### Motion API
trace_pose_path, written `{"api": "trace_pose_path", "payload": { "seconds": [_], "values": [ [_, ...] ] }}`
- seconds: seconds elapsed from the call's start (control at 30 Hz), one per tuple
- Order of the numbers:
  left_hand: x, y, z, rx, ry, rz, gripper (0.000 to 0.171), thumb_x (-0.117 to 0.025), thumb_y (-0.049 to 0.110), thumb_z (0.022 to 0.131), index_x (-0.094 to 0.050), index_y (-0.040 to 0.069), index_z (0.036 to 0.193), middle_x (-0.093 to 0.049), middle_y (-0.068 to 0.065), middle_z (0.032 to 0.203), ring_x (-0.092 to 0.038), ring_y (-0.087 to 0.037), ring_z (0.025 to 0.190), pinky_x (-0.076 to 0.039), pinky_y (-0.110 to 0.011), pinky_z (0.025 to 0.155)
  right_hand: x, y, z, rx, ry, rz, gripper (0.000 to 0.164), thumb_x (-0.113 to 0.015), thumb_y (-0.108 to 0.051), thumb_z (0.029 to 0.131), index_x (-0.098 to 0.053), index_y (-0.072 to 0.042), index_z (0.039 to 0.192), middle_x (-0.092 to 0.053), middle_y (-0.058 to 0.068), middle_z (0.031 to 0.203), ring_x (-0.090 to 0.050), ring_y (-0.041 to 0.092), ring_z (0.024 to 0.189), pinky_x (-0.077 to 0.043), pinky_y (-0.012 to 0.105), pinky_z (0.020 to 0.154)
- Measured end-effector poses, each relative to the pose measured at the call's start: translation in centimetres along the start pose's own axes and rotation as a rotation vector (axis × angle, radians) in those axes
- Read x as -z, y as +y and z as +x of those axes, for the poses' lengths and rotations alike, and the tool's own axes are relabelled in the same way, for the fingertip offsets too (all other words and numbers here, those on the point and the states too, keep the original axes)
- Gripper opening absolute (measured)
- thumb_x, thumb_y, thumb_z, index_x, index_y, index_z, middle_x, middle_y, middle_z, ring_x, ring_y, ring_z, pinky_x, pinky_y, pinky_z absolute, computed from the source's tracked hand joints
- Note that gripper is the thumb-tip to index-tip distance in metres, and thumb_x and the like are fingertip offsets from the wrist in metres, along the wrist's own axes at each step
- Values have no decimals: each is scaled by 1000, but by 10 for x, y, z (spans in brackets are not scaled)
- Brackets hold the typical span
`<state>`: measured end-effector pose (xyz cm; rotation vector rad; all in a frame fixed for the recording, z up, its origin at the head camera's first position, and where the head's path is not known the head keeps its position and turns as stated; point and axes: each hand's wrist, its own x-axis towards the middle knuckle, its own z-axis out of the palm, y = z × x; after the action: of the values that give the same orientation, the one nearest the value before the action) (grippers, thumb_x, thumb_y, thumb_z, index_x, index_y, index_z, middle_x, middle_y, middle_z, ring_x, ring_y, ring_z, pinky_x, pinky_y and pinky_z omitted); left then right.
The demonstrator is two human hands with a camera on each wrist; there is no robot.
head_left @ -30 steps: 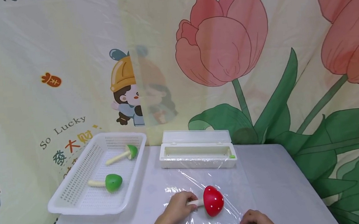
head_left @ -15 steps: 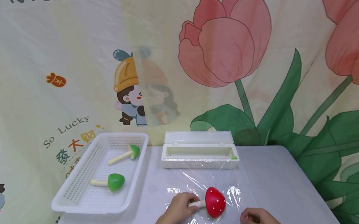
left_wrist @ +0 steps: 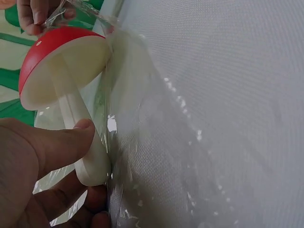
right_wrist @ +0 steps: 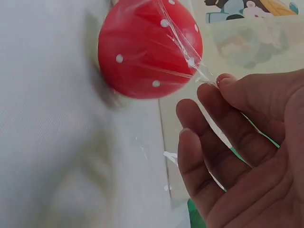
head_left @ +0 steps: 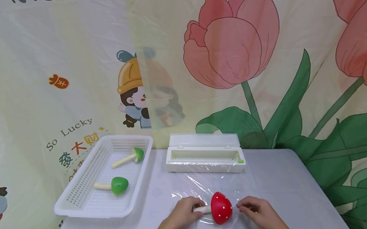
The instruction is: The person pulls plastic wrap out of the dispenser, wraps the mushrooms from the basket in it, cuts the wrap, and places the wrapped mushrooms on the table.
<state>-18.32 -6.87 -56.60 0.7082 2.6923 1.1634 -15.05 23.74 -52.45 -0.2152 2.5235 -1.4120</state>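
A toy mushroom (head_left: 221, 208) with a white-dotted red cap and pale stem lies on clear plastic film (head_left: 202, 182) spread over the table. My left hand (head_left: 185, 211) grips the stem (left_wrist: 71, 104) near its lower end, thumb on top, as the left wrist view shows. Just right of the cap, my right hand (head_left: 258, 212) pinches a gathered edge of the film between thumb and forefinger, its other fingers loosely bent. In the right wrist view the film (right_wrist: 183, 45) stretches taut from that pinch across the red cap (right_wrist: 142, 52).
A white basket (head_left: 132, 200) at the left holds two green-capped toy mushrooms (head_left: 119, 185). Behind the film stands a white film box (head_left: 205, 167) with its lid raised and a small green slider (head_left: 240, 161). A printed curtain (head_left: 154, 26) hangs behind the table.
My right hand has lifted from the table and moved forward and left to the cap, bringing the film's edge with it. The left hand keeps its grip on the stem.
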Motion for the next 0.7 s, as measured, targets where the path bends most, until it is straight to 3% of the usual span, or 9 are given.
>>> {"api": "trace_pose_path", "payload": {
  "seconds": [0.17, 0.33, 0.57, 0.7],
  "values": [
    [3, 1, -1, -19, 4, 12, 20, -80, 11, 84, -79, 20, 102, -70, 12, 85, -53, 3, 73, -44, -17, 69, -10, -8, 11, 89, 15, -1, 23, -80, -23, 90, -76, -13, 110, -74, 3, 106, -68, 11, 90, -60, 24, 79],
    [2, 0, 0, -23, -9, 36, 21, -80, 11, 83, -80, 21, 102, -68, 14, 84, -51, 3, 72, -42, -16, 67, -19, -12, 18, 118, 50, 4, 17, -82, -17, 87, -77, -17, 104, -73, 1, 102, -65, 8, 90, -58, 22, 74],
    [2, 2, 1, 24, -29, 30, 21, -80, 12, 83, -80, 21, 102, -69, 11, 86, -50, 1, 73, -43, -20, 69, -31, -19, 26, 72, 170, 23, 24, -85, -15, 83, -76, -14, 105, -74, 1, 101, -65, 11, 87, -57, 21, 72],
    [3, 4, 1, 19, -29, 33, 20, -81, 12, 82, -80, 20, 101, -68, 13, 84, -51, 1, 74, -43, -20, 69, -34, -21, 27, 46, 199, 32, 26, -84, -11, 83, -75, -12, 108, -74, 1, 101, -64, 13, 87, -57, 21, 72]
  ]
}}
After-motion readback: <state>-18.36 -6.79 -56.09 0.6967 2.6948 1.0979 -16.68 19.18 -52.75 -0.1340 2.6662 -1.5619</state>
